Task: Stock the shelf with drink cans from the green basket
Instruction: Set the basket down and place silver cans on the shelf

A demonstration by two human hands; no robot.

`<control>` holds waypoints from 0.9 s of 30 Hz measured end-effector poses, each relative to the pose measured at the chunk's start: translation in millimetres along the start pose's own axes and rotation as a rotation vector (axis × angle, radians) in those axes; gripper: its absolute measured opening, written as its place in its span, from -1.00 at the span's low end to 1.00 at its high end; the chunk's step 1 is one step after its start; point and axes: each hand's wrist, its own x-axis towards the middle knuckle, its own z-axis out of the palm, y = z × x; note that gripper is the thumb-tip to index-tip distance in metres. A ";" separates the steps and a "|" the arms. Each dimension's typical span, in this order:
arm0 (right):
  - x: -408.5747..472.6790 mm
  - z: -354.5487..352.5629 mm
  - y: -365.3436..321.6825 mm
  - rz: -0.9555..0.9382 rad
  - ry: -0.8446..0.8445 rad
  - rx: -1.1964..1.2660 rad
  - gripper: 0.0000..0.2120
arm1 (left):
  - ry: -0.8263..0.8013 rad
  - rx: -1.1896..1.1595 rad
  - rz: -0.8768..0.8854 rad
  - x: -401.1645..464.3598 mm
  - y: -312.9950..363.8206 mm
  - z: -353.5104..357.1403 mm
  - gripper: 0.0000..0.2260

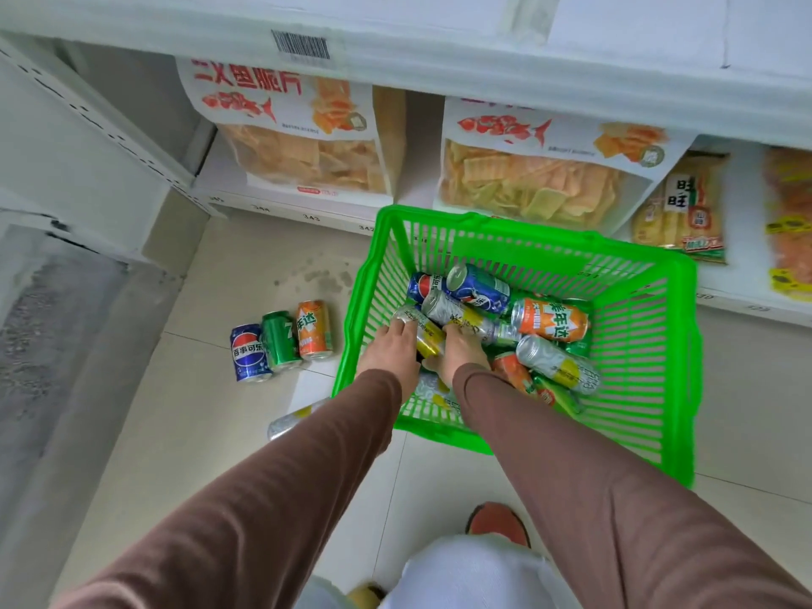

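Green slatted plastic forms the basket [650, 309], which is set on the pale tiled floor [246, 274] just in front of the white bottom shelf [307, 208]. A heap of drink cans is seen lying on its side inside: blue cola cans [479, 287], an orange soda can [549, 320], and silver-and-yellow cans [558, 364]. Both hands, in brown sleeves, are reached down into the basket. The left hand [389, 351] is laid on a silver-and-yellow can [417, 327], fingers bent over its end; a firm grip cannot be confirmed. The right hand [463, 347] is placed beside it among the cans, and whether anything is held cannot be told. Three cans are stood upright on the floor left of the basket: blue [248, 351], green [281, 340], orange [314, 329], touching in a row. Large bags of chips [307, 134] are seen on the shelf.
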 end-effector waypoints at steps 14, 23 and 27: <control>-122.1 -98.9 -33.7 0.186 0.041 0.697 -0.48 | 0.010 -0.129 -0.044 -83.8 28.7 -112.4 -0.45; -329.4 -299.7 -120.8 0.053 0.191 0.985 -0.54 | 0.113 -0.202 0.081 -232.3 95.7 -338.5 -0.46; -402.4 -386.4 -169.7 -0.112 0.219 1.007 -0.57 | 0.233 -0.247 0.154 -286.3 115.7 -449.0 -0.50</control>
